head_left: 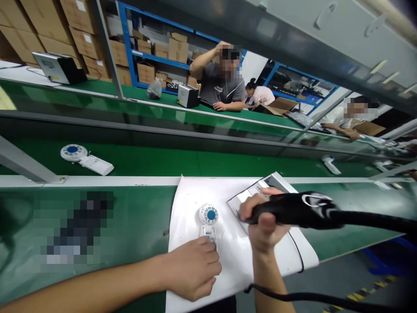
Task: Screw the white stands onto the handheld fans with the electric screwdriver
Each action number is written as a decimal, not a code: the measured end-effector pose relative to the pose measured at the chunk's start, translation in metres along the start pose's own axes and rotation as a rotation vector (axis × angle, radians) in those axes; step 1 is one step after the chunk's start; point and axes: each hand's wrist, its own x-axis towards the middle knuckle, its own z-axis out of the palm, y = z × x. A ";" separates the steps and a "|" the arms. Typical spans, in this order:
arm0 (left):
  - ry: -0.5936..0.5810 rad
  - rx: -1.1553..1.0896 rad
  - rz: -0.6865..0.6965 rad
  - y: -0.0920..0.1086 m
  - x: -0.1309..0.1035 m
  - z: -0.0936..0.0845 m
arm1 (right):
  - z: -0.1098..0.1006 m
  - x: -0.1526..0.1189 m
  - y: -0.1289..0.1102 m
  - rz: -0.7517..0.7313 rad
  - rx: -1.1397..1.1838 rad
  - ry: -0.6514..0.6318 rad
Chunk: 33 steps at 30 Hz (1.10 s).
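My left hand (195, 267) is closed around the handle of a white device with a round vented head (208, 214) and a blue disc at its centre. The head points away from me on a white sheet (185, 195), and the fingers hide most of the handle. To the right, my right hand (272, 237) grips a black corded electric screwdriver (293, 208), held sideways above the sheet. Its cable runs off to the right, and its tip cannot be made out. Behind that hand lies a silver-grey box (241, 200) with printing, set at an angle.
A similar white device (94, 163) lies on the green belt (156, 161) beyond the rail; another (330, 165) is farther right. A blurred dark object (81, 226) rests on the green bench at left. Loose black cable (286, 297) crosses my right forearm. People sit across the line.
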 end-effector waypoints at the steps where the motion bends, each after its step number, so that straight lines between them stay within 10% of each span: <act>1: -0.003 -0.001 -0.005 0.000 0.000 0.000 | -0.010 0.009 -0.002 -0.057 -0.079 0.038; 8: -0.007 -0.015 -0.018 0.001 0.001 0.001 | -0.035 0.034 0.009 -0.012 -0.131 0.202; 18: -0.008 -0.003 -0.015 0.001 0.003 0.003 | 0.004 -0.007 -0.006 0.228 0.206 -0.034; 33: 0.035 0.022 0.002 -0.001 0.004 0.006 | 0.024 -0.032 0.023 0.355 0.273 -0.050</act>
